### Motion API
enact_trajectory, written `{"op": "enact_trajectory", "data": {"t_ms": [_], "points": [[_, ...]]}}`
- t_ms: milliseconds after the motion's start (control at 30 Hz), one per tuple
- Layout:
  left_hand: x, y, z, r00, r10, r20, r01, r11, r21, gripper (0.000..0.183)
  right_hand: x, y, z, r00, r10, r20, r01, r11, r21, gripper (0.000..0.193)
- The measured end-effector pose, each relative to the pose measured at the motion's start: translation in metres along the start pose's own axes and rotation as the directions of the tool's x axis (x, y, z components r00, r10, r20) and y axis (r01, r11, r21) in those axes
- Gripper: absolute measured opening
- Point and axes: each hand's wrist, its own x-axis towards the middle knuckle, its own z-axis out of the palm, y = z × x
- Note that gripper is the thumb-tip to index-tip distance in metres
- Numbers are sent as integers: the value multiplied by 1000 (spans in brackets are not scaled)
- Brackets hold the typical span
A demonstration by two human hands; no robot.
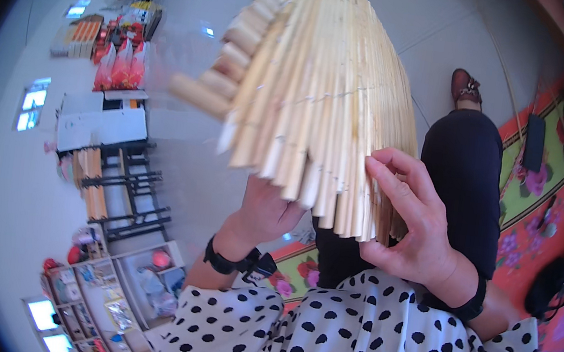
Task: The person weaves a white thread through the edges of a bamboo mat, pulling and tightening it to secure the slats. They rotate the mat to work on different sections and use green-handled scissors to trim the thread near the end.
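A mat of pale, straw-coloured stalks [319,103], lashed side by side with rows of thread, stands up before me and curves back on its right side. Thicker round stalk ends [233,61] line its far left edge, and one juts out to the left. The near ends are uneven. My right hand [414,217] grips the near right part, fingers on the front face and thumb under the lower edge. Beneath the lower left edge, my left hand [267,209] is curled against the mat; its fingertips are hidden behind the stalks.
Patterned floral cloth [515,226] lies to my right, with a dark flat object [534,142] on it. My dark-trousered leg [465,177] stretches forward beside the mat. Leftward are a white-topped table [104,129], folded black-framed furniture [129,189] and a filled shelf unit [109,295].
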Motion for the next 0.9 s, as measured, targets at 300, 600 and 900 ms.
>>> {"op": "enact_trajectory", "data": {"t_ms": [300, 600, 900], "points": [[36, 5, -8, 984, 170, 58, -160, 976, -148, 18, 1, -34, -4, 999, -44, -31, 31, 941, -338, 82], [55, 1, 15, 904, 425, -37, -426, 898, -110, 16, 7, -57, 6, 990, -124, -62, 39, 678, -735, 45], [47, -4, 27, 873, 487, -36, -487, 863, -134, 16, 0, -66, 17, 993, -75, -89, -23, 621, -784, 22]]}}
